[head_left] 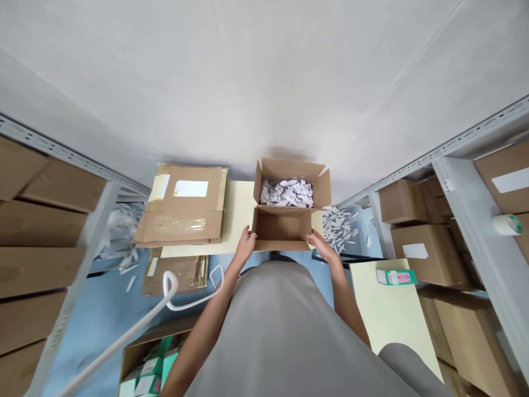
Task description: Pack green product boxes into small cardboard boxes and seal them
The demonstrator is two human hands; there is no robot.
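Note:
On the pale yellow table point(239, 207) in front of me sits a small cardboard box point(282, 245), its top unfolded and its bare brown inside showing. My left hand point(247, 241) grips its near left corner. The near right corner is held by my right hand point(320, 243), fingers closed on the edge. Right behind it, a second open carton point(293, 167) has its flaps up and holds crumpled white paper point(287, 193). The fingertips of both hands are partly hidden by the box wall.
Flattened cardboard point(185, 207) is stacked at the left of the table. A white bent rod point(124, 336) juts up near my left arm, above a carton of green-and-white boxes point(151, 366). At right, a side table point(388, 309) bears a green-and-pink box point(395, 277). Carton-filled shelves flank both sides.

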